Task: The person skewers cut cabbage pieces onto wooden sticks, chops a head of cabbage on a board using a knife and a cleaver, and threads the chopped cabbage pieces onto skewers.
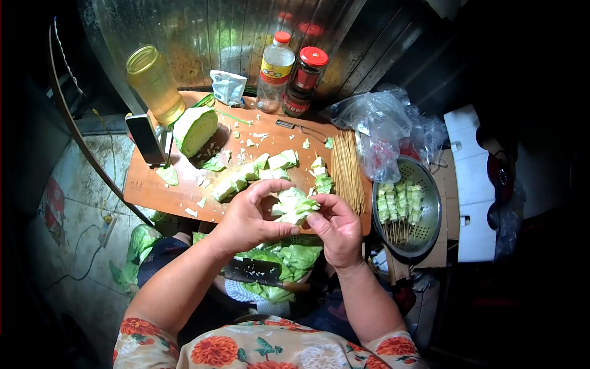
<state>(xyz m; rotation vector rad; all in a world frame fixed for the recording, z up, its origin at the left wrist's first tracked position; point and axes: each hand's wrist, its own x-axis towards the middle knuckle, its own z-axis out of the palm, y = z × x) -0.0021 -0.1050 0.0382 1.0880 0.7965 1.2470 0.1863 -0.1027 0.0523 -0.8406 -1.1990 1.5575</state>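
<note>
Over the front edge of the wooden table, my left hand [251, 216] and my right hand [337, 231] pinch a small stack of cabbage pieces [292, 206] from both sides. Just beyond them lies a row of cut cabbage chunks [255, 174]. A skewer with cabbage on it [320, 176] rests to the right of the row, beside a bundle of bare wooden skewers [348, 172]. Under my hands, on my lap, a cleaver [253, 269] lies over a container of loose cabbage leaves [297, 261]. Whether a skewer is inside the held pieces I cannot tell.
A half cabbage [195, 131], a propped phone [145, 140] and a jar of yellow liquid [153, 86] stand at the table's left. Bottles [275, 72] and a small knife [301, 128] are at the back. To the right, a metal colander [424, 243] holds finished cabbage skewers.
</note>
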